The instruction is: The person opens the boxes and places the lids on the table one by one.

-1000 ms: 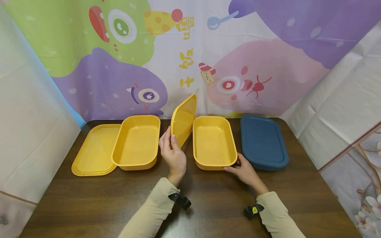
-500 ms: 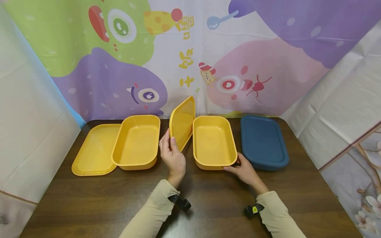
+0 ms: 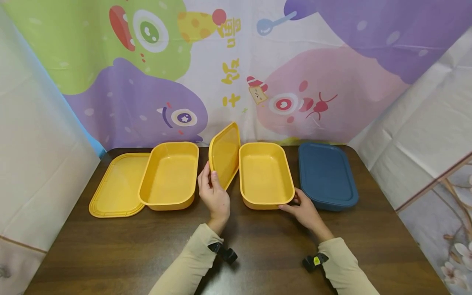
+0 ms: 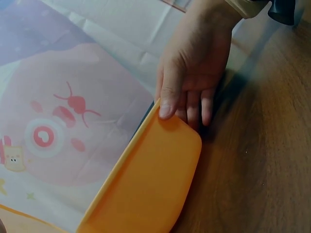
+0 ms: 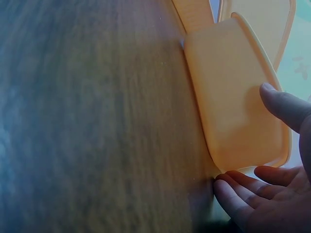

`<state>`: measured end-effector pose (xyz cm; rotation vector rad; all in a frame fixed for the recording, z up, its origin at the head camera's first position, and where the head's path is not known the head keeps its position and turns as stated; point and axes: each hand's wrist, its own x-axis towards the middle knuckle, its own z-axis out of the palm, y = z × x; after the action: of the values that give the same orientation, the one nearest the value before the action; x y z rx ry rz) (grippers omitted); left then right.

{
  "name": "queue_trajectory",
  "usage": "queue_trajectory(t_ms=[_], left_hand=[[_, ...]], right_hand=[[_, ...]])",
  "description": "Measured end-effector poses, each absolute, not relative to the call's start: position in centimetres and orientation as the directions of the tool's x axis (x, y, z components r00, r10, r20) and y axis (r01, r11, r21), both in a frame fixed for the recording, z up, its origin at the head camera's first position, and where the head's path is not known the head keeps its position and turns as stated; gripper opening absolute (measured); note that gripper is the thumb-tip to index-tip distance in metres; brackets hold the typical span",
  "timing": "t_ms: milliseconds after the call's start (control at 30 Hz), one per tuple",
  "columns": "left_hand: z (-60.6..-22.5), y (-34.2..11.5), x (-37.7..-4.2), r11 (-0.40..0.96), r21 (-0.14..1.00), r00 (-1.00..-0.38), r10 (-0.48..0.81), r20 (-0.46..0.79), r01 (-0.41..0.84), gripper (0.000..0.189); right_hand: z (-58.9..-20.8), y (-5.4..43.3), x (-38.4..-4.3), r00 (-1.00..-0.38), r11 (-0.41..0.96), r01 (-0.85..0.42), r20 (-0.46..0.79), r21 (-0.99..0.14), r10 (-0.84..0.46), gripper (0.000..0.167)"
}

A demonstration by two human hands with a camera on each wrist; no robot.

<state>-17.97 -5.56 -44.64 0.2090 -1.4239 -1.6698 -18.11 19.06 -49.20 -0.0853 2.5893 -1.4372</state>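
Observation:
My left hand (image 3: 215, 200) pinches a yellow lid (image 3: 225, 153) near its front corner, thumb on the right face and fingers behind. The lid is tilted steeply, its far side up, beside a yellow food box (image 3: 267, 174) without a cover. At that box's front right corner, my right hand (image 3: 309, 213) grips with the thumb on the front wall and the fingers round the side. Both wrist views show this right hand (image 4: 197, 63) at the box corner (image 5: 243, 97). The left hand's grip is outside the wrist views.
Left on the wooden table (image 3: 258, 250) stands another open yellow box (image 3: 169, 176), and a second yellow lid (image 3: 119, 186) lies flat beside it, partly under its edge. A dark blue lidded box (image 3: 327, 176) stands at the right. A printed cloth (image 3: 228, 49) hangs behind.
The lid in my left hand has come down slightly and tilted a little to the left. My right hand stays on the box corner, and the boxes keep their places.

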Motion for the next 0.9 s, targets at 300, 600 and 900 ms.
queue_trajectory(t_ms=[300, 600, 900], left_hand=[[-44.4, -5.7, -18.1, -0.011, 0.88, -0.607, -0.728, 0.319, 0.475, 0.032], [-44.5, -6.1, -17.6, -0.031, 0.885, -0.639, -0.704, 0.311, 0.465, 0.032], [-45.1, -7.1, -16.7, -0.057, 0.879, -0.684, -0.652, 0.326, 0.473, 0.034]], right_hand=[[-49.2, 19.1, -18.1, -0.982, 0.531, 0.042, -0.133, -0.846, -0.133, 0.083], [-49.1, 19.1, -18.1, -0.982, 0.514, 0.051, -0.137, -0.856, -0.131, 0.084], [-48.9, 19.1, -18.0, -0.98, 0.509, 0.041, -0.134, -0.86, -0.147, 0.086]])
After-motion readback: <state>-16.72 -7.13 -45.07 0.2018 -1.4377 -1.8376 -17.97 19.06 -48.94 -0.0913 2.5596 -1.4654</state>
